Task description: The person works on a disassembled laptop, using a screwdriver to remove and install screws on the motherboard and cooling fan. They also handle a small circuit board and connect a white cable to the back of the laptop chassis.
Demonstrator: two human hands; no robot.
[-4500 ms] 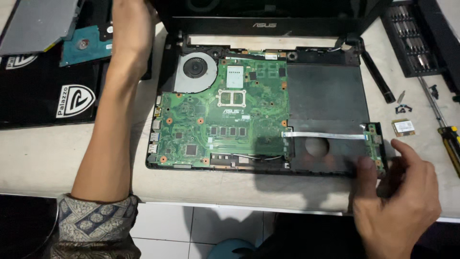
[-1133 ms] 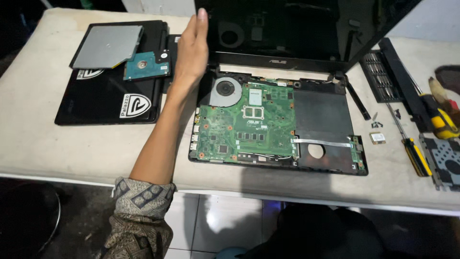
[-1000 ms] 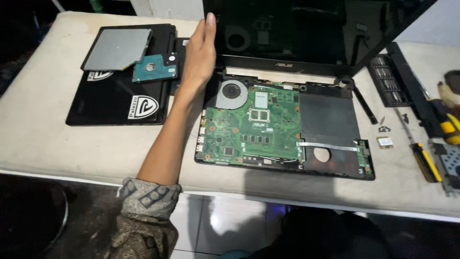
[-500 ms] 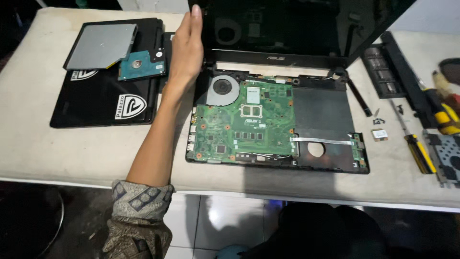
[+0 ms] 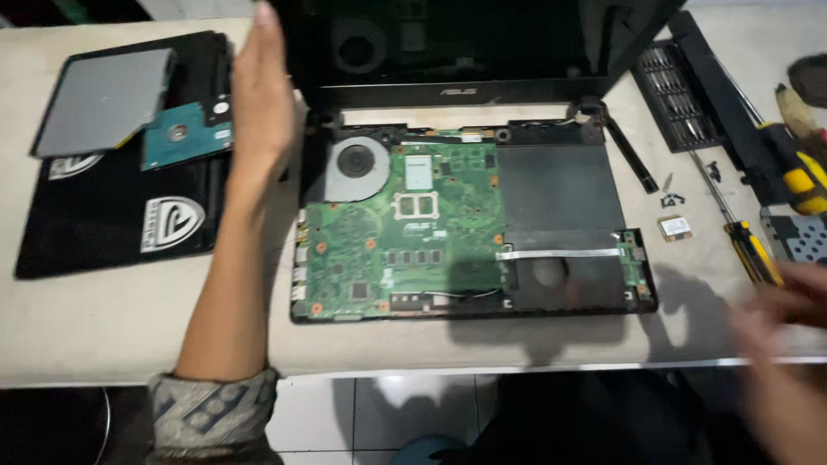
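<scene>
Landmark: opened black laptop base with its green circuit board bared [image 5: 405, 232], lying on the pale worktable [image 5: 103, 327].
Left hand: left hand [image 5: 263, 108] held flat, fingers straight and released, grasping nothing, at the base's left rear corner beside the raised lid [image 5: 465, 43].
Right hand: right hand [image 5: 780, 314], blurred, right of the base near the yellow-handled screwdriver [image 5: 754, 251]; grip cannot be told.
Step in hand: judged to be mid-teardown, the left hand steadying the lid or hinge.
Next move calls for: likely a firm hold at the hinge while a tool is fetched.
Base, contents: round grey fan [image 5: 355, 164] at rear left; white ribbon cable [image 5: 560, 253] across the empty right bay.
Black tray [image 5: 680, 108], right of base: rows of driver bits.
Black mat [image 5: 112, 232], left of base: grey optical drive [image 5: 103, 99], teal hard drive [image 5: 185, 142].
</scene>
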